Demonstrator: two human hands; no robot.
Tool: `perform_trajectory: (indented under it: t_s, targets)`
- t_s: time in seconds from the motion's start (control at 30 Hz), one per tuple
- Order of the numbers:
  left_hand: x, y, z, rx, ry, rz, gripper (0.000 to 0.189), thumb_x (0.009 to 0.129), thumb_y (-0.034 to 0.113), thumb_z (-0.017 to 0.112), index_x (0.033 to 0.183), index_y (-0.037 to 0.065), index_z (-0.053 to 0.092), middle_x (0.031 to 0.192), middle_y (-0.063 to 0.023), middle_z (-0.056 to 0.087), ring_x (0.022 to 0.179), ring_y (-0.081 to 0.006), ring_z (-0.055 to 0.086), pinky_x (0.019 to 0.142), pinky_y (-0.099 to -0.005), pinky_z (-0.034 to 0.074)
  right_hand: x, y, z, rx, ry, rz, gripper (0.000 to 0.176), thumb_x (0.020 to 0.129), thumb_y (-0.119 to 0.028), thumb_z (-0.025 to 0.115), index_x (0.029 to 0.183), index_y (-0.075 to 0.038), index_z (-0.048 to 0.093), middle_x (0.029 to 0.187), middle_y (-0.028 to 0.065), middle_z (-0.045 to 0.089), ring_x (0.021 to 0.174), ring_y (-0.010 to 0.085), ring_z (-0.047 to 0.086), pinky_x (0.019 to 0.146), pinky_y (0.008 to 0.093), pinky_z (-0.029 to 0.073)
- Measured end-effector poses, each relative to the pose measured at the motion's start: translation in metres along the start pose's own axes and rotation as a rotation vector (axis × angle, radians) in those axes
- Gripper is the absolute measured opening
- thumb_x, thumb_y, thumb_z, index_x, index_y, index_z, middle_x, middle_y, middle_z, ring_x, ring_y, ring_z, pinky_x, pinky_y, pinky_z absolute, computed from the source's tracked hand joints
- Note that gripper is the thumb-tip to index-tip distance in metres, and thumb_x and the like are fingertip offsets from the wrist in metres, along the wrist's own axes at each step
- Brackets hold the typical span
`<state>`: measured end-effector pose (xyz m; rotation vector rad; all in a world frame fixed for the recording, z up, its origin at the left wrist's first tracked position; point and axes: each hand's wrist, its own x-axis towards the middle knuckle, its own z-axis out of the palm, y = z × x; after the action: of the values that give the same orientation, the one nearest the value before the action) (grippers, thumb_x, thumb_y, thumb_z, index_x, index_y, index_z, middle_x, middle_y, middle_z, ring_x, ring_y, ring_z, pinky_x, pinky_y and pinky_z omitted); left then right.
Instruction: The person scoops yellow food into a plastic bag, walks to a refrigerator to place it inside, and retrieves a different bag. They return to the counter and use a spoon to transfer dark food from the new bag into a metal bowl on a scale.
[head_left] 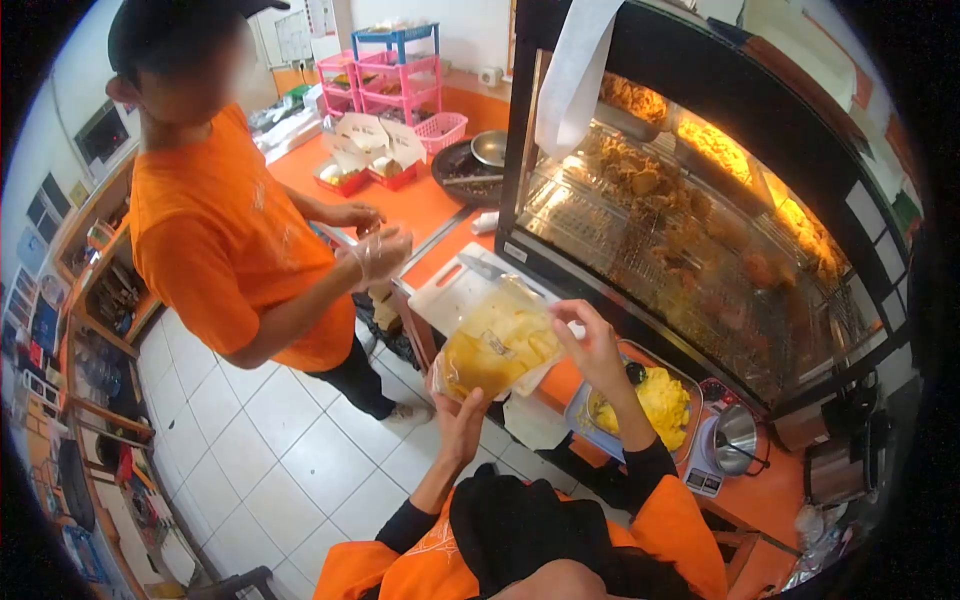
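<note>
A clear plastic bag (pixel 495 345) with yellow pieces and yellowish liquid inside is held up between my two hands. My left hand (pixel 462 425) supports its lower left end, fingers pressed against the plastic. At the bag's upper right edge, the fingers of my right hand (pixel 590 345) pinch the plastic. Behind the bag lies a white cutting board (pixel 440 300) with a knife (pixel 482 266) on it. A metal tray (pixel 692 382) holding chopped yellow food (pixel 660 405) sits below my right forearm.
A co-worker (pixel 240 250) in orange stands at the left, one hand gloved in clear plastic. A glass warming cabinet (pixel 690 220) with fried food rises behind the counter. Near the tray are a scale (pixel 704 481) and metal cup (pixel 737 438). Open boxes (pixel 375 150) and a black pan (pixel 462 180) stand farther back.
</note>
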<state>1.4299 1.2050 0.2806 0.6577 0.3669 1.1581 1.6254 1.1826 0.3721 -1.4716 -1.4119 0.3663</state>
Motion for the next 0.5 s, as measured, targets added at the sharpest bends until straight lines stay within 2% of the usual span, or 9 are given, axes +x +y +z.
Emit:
perform_trajectory:
  t_s: [0.13,0.27,0.33,0.5]
  targets:
    - [-0.008,0.002,0.016,-0.050,-0.058,-0.006,0.074,0.079,0.003,0.059,0.138,0.018,0.016,0.134,-0.0071,0.030,0.123,-0.0260,0.035,0.099,-0.0442,0.036,0.002,-0.022,-0.017,0.063,0.043,-0.040,0.015,0.081,-0.010,0.059,0.092,0.000,0.057,0.086,0.0077,0.061,0.083,0.0144,0.059,0.077,0.0278,0.044]
    - [-0.015,0.010,0.037,-0.083,-0.104,-0.038,0.078,0.078,0.002,0.062,0.136,0.019,0.012,0.135,-0.0071,0.025,0.126,-0.0248,0.030,0.100,-0.0436,0.034,-0.001,-0.039,-0.037,0.048,0.055,-0.022,0.013,0.080,-0.007,0.059,0.090,0.000,0.056,0.085,0.0044,0.059,0.083,0.0108,0.057,0.078,0.0252,0.044]
    - [-0.020,0.009,0.042,-0.100,-0.114,-0.076,0.077,0.078,0.002,0.062,0.136,0.017,0.013,0.135,-0.0076,0.027,0.125,-0.0247,0.031,0.100,-0.0433,0.034,-0.006,-0.048,-0.047,0.088,0.055,-0.018,0.011,0.081,-0.007,0.059,0.089,-0.001,0.056,0.085,0.0025,0.057,0.081,0.0085,0.054,0.077,0.0234,0.043]
    - [-0.044,-0.002,0.049,-0.053,-0.195,-0.142,0.075,0.078,0.003,0.062,0.134,0.015,0.015,0.133,-0.0092,0.031,0.123,-0.0249,0.034,0.100,-0.0428,0.034,-0.043,-0.079,-0.070,0.063,0.174,0.050,0.011,0.079,-0.004,0.060,0.089,0.000,0.056,0.085,0.0031,0.057,0.082,0.0099,0.054,0.080,0.0243,0.042]
